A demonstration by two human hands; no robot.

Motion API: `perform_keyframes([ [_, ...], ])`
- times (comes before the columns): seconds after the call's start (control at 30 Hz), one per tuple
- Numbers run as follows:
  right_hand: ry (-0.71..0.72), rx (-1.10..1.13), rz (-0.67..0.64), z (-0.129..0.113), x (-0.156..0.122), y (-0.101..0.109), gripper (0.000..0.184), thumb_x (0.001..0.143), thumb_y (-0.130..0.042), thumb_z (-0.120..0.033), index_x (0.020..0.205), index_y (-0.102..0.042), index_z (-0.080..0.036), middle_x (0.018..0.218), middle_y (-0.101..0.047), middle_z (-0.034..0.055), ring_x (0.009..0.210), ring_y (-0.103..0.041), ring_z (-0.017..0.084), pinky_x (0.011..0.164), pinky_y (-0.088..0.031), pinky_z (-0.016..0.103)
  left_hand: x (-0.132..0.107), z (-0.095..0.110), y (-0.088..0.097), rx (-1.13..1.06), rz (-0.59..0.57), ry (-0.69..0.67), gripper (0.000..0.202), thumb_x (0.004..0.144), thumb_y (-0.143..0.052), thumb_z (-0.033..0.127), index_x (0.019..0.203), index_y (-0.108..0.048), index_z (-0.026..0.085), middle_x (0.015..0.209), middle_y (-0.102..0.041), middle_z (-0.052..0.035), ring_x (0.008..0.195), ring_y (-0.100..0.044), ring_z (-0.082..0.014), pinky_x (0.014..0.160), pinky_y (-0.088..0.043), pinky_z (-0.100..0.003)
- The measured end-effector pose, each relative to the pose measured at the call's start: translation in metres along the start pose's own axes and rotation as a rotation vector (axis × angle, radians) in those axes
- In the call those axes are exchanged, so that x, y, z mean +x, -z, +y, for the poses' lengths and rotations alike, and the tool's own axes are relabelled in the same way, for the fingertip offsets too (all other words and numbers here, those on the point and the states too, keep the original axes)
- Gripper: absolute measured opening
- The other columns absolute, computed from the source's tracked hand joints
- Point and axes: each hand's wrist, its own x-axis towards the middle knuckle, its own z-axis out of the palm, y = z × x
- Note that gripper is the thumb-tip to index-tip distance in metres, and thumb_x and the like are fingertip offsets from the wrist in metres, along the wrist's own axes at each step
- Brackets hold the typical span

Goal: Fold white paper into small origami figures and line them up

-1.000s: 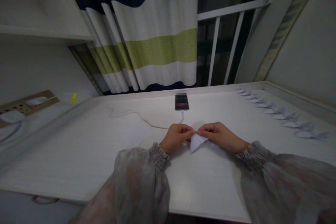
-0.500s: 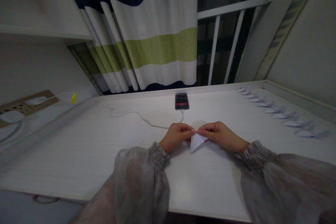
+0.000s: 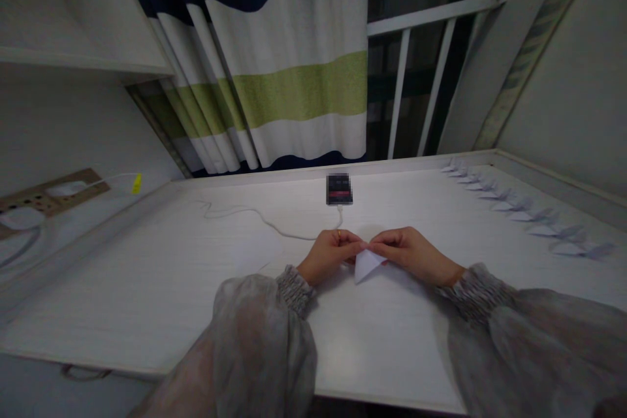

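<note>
A small piece of folded white paper [image 3: 367,266] is held above the white desk, its pointed end hanging down toward me. My left hand [image 3: 333,253] pinches its upper edge from the left, thumb on top; a ring shows on one finger. From the right, my right hand [image 3: 409,251] grips the same edge between thumb and fingers. The two thumb tips nearly meet at the top of the paper. My fingers hide the back of the fold. Off to the right, several folded white paper figures [image 3: 531,215] stand in a slanting row.
A dark device with a blurred screen [image 3: 339,189] lies beyond my hands, a white cable [image 3: 274,227] running from it to the left. At far left a power strip [image 3: 53,199] holds plugs. A striped curtain [image 3: 298,91] hangs behind the desk [image 3: 147,300].
The paper's lower point has risen slightly, and its visible face has turned a little. Both hands keep nearly the same place and grip.
</note>
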Motion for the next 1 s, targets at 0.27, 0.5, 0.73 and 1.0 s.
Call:
perform_keyframes([
  [0.27, 0.017, 0.033, 0.017, 0.001, 0.001, 0.0, 0.024, 0.07, -0.054, -0.034, 0.069, -0.065, -0.012, 0.063, -0.06, 0.0016, 0.057, -0.051, 0.011, 0.056, -0.041, 0.023, 0.0, 0.0, 0.0, 0.001, 0.059, -0.078, 0.024, 0.056, -0.069, 0.031, 0.064, -0.061, 0.01, 0.056, -0.058, -0.0003, 0.05, -0.051, -0.007, 0.053, -0.041, -0.022],
  [0.5, -0.018, 0.073, 0.085, 0.001, 0.002, 0.003, 0.024, 0.068, -0.058, -0.035, 0.067, -0.065, -0.012, 0.053, -0.058, 0.0003, 0.051, -0.048, 0.009, 0.052, -0.038, 0.022, 0.0, 0.0, 0.003, 0.004, 0.089, -0.13, 0.022, 0.058, -0.068, 0.03, 0.064, -0.063, 0.009, 0.057, -0.059, -0.0011, 0.052, -0.051, -0.0078, 0.054, -0.042, -0.023],
  [0.73, 0.011, 0.164, 0.175, -0.001, 0.0, 0.012, 0.023, 0.063, -0.064, -0.036, 0.068, -0.066, -0.013, 0.057, -0.064, 0.0024, 0.057, -0.056, 0.012, 0.064, -0.043, 0.026, -0.001, 0.006, 0.001, -0.063, 0.177, -0.177, 0.02, 0.058, -0.069, 0.028, 0.063, -0.063, 0.01, 0.055, -0.059, -0.0002, 0.051, -0.051, -0.0073, 0.055, -0.043, -0.022],
  [1.0, 0.058, 0.149, 0.17, -0.002, -0.001, 0.013, 0.028, 0.065, -0.063, -0.036, 0.081, -0.068, -0.013, 0.056, -0.065, 0.0019, 0.057, -0.058, 0.013, 0.067, -0.045, 0.028, 0.0, 0.004, 0.003, -0.054, 0.196, -0.13, 0.023, 0.057, -0.069, 0.031, 0.065, -0.062, 0.01, 0.057, -0.061, -0.0011, 0.051, -0.054, -0.0089, 0.052, -0.044, -0.023],
])
